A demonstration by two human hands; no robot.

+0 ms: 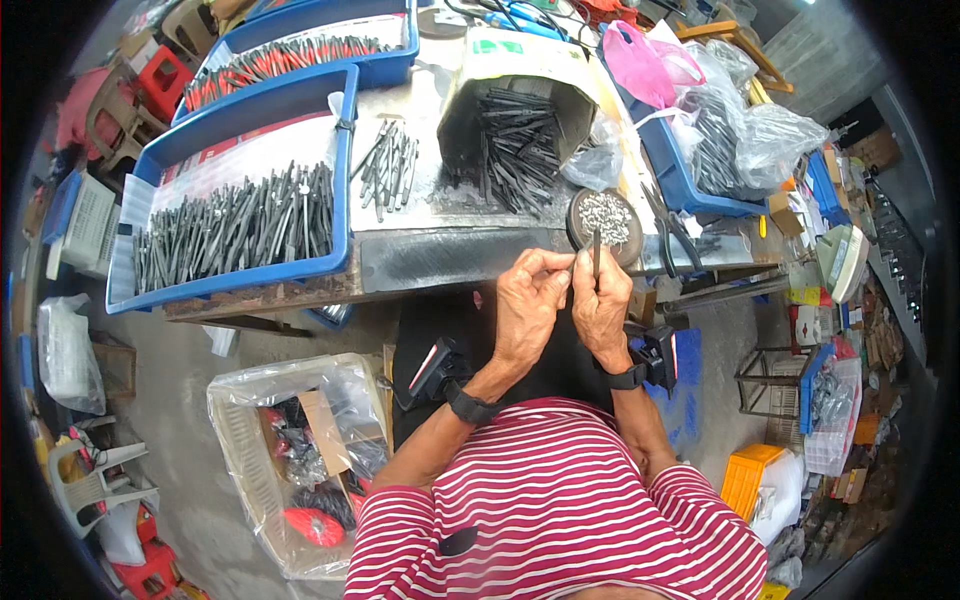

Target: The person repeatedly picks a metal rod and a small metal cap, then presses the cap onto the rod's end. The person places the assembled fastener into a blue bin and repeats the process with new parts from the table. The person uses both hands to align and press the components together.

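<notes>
Close to the table's front edge, my right hand (603,312) pinches a thin dark rod (597,254) that points up and away from me. My left hand (530,308) is closed beside it, thumb and forefinger pressed together near the right thumb. Whatever is between those left fingertips is too small or hidden to make out. Just beyond the hands sits a round shallow dish (575,226) heaped with small silvery parts (606,216). The rod's far end overlaps the dish in view. A pair of dark-handled pliers (668,235) lies to the dish's right.
An open-mouthed bin (452,128) lies on its side, spilling black rods (518,140). Silvery rods (388,165) lie left of it. Blue trays (345,205) of rods line the left; another blue tray (700,203) with plastic bags stands right. A plastic-lined basket (235,440) is below left.
</notes>
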